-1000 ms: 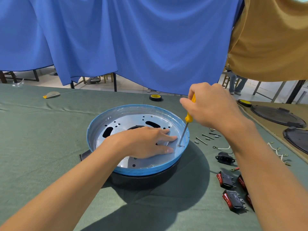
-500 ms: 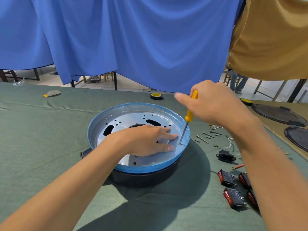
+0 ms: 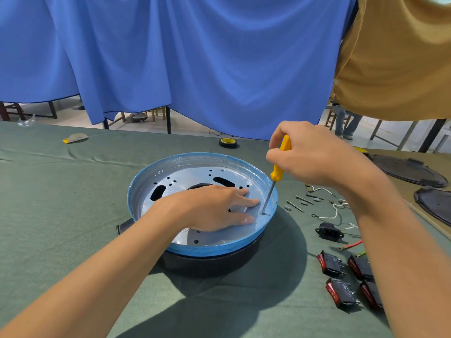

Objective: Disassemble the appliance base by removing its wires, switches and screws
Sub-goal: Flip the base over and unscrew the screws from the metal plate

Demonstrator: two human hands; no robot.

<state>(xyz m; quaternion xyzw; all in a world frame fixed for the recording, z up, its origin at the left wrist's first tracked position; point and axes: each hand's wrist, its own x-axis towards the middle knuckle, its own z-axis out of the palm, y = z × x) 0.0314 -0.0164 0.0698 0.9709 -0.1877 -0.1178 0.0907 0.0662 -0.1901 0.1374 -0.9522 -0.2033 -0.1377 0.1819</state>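
Starting at the near right of the green felt table cover (image 3: 73, 203), several black rocker switches (image 3: 341, 292) with red caps lie already removed, their metal terminals exposed. Just beyond them are a black power inlet socket (image 3: 328, 231), a red lead (image 3: 351, 245) and white leads (image 3: 334, 214) with ring terminals. The appliance base (image 3: 136, 189) sits at the centre of the cover. It is a round, shallow pan with a glossy blue rim over a black plastic body, and it holds a flat matt-grey metal plate (image 3: 195, 174) punched with round holes and oblong slots. The left hand (image 3: 214, 207) lies flat on this plate, fingers straight, pressing it down; it has not shifted over the last second. The right hand (image 3: 314, 159) is clenched round the yellow plastic handle of a slim screwdriver (image 3: 277, 172). Its steel shaft slopes down to a screw (image 3: 262, 213) just inside the right rim, just beside the left fingertips. Compared with a second ago, the tip is on the same screw, but the right fingers have taken a different hold on the handle. This suggests turning is in progress and the screw is not yet out. With the wires and switches laid out, the task appears to be in its late, screw-removal stage. Loose long screws (image 3: 296, 206) lie just right of the base. Farther back are a roll of black-and-yellow tape (image 3: 228, 142), dark round covers (image 3: 405, 170) at the right, and a creased blue curtain (image 3: 195, 57).
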